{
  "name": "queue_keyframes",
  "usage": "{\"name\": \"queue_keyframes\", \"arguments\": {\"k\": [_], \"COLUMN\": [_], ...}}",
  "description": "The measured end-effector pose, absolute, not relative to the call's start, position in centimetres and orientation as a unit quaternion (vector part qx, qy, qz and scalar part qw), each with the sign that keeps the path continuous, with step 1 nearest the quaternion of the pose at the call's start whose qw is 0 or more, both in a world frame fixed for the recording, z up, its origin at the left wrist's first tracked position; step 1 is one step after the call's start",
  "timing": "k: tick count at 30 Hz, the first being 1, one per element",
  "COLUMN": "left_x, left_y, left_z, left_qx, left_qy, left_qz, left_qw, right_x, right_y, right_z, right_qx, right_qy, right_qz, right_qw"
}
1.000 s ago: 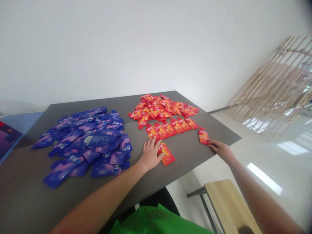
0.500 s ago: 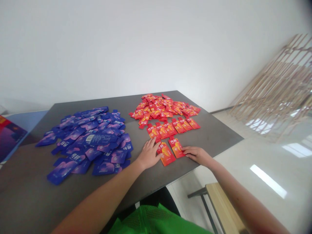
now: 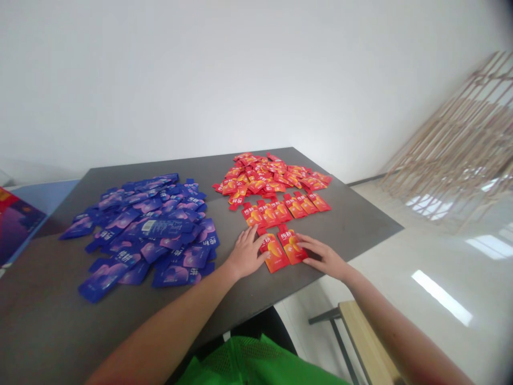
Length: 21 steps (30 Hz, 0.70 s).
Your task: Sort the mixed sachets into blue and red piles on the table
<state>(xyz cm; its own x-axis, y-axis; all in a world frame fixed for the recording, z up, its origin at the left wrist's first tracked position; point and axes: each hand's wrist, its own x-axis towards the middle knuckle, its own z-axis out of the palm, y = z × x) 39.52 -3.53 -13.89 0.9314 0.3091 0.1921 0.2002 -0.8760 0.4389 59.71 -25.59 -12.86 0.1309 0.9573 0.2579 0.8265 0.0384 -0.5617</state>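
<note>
Two red packets lie side by side near the table's front edge. My left hand (image 3: 247,253) rests at the left side of the left packet (image 3: 274,253), fingers apart. At the right side of the other packet (image 3: 292,246), my right hand (image 3: 324,256) touches its edge with fingers spread. Just beyond them, several red packets (image 3: 282,210) lie in a row. Behind that row is a heap of red packets (image 3: 268,176). To the left spreads a large heap of blue packets (image 3: 148,230).
The dark table (image 3: 224,299) stands against a white wall. At the far left is a red and purple box (image 3: 18,224). A wooden bench (image 3: 366,342) sits below the front right edge, and a bamboo rack (image 3: 460,139) leans at the right.
The right one of the two front packets has shifted slightly left, now against the left one. My right hand has moved along with it, its fingers more spread. The left hand has hardly moved.
</note>
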Motion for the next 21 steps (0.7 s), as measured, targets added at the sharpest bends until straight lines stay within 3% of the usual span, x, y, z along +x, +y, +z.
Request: {"name": "queue_keyframes", "arguments": {"k": [11, 21], "left_x": [39.6, 46.9], "left_y": [-3.7, 6.5], "left_z": [-13.1, -9.2], "left_qx": [0.959, 0.886], "left_qy": [0.137, 0.436], "left_qz": [0.144, 0.108], "left_qw": [0.202, 0.111], "right_x": [58.8, 59.2], "right_y": [-24.5, -24.7], "right_z": [-13.5, -14.3], "right_qx": [-0.658, -0.704], "right_qy": [-0.681, -0.595], "right_qz": [0.110, 0.077], "right_qw": [0.302, 0.380]}}
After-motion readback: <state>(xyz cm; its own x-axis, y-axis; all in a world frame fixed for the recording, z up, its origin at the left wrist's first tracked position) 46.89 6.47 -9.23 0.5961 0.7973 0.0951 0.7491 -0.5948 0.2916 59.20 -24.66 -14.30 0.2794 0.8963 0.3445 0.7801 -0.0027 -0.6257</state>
